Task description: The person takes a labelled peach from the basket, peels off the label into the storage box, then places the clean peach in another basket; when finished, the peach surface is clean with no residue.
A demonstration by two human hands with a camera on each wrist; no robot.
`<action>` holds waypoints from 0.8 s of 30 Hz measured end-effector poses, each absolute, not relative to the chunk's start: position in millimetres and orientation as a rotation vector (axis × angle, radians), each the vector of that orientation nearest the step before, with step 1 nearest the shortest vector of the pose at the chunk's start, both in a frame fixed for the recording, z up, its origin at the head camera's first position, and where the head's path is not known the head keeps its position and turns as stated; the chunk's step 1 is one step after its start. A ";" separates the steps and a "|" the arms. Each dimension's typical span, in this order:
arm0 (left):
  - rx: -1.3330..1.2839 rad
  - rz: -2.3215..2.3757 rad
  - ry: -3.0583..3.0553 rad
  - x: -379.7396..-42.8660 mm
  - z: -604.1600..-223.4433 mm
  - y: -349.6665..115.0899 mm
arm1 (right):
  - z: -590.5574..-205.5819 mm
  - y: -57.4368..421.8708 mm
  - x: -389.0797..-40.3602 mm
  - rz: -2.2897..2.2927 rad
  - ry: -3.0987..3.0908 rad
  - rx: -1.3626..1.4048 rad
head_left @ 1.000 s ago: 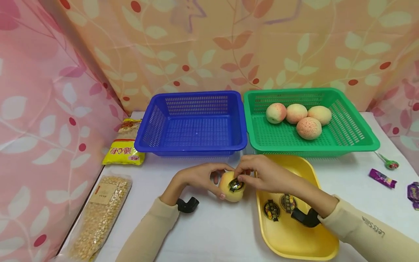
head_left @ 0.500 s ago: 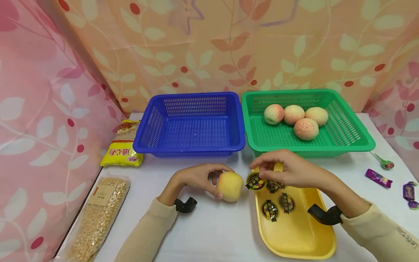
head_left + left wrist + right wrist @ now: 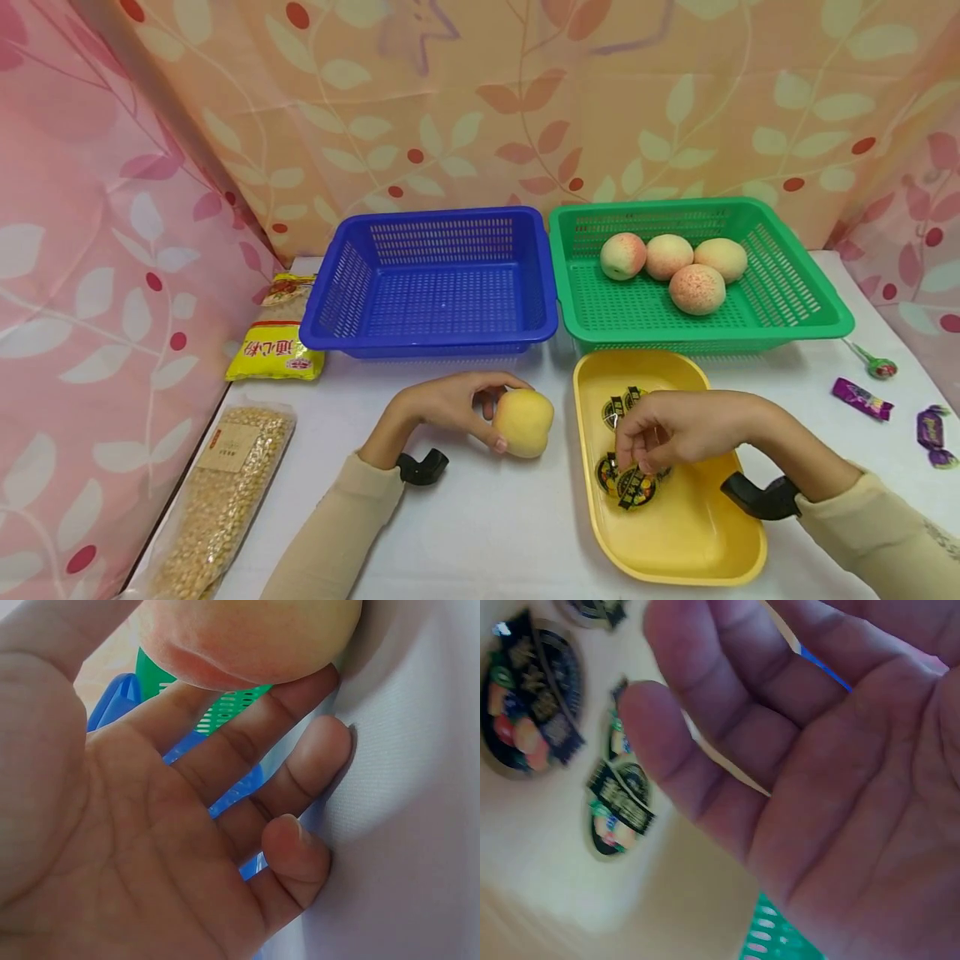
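Observation:
My left hand holds a yellow peach low over the white table, thumb and fingers around its left side. In the left wrist view the peach shows a pink blush and a crease. My right hand is over the yellow tray. Its thumb and forefinger pinch a round black-and-gold fruit sticker just above the tray; the pinch is out of sight in the right wrist view. Other such stickers lie beside and behind it, partly hidden by the hand.
A blue basket and a green basket stand at the back; several peaches sit in the green one. At left lie a yellow food packet and a bag of grains. Wrapped sweets and a lollipop lie at right.
My right hand has peeled the sticker off the peach and carried it right, then down over the yellow tray's stickers. The left hand still holds the peach in place.

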State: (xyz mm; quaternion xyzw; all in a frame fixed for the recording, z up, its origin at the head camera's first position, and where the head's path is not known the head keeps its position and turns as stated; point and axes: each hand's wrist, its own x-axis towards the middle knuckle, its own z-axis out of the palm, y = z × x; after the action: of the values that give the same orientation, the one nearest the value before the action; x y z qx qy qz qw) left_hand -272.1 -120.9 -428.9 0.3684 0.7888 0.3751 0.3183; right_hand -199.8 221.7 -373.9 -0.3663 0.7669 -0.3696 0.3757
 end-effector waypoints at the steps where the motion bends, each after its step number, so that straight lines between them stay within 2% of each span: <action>1: 0.970 0.988 2.074 -272.1 -429.0 -120.8 | -376.0 221.0 -199.3 -0.921 1.948 -0.913; 12: 0.968 0.987 2.065 -272.8 -428.8 -120.1 | -384.8 210.1 -191.5 -0.665 1.975 -0.708; 24: 0.979 0.983 2.055 -273.2 -428.0 -120.7 | -384.1 213.7 -187.8 -0.658 2.034 -0.736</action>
State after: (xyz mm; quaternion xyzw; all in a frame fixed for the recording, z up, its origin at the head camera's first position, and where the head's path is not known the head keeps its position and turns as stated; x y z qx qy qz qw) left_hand -273.2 -120.7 -428.0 0.3734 0.7837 0.3749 0.3253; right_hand -187.8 213.7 -384.1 -0.2947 0.8138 -0.2631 0.4263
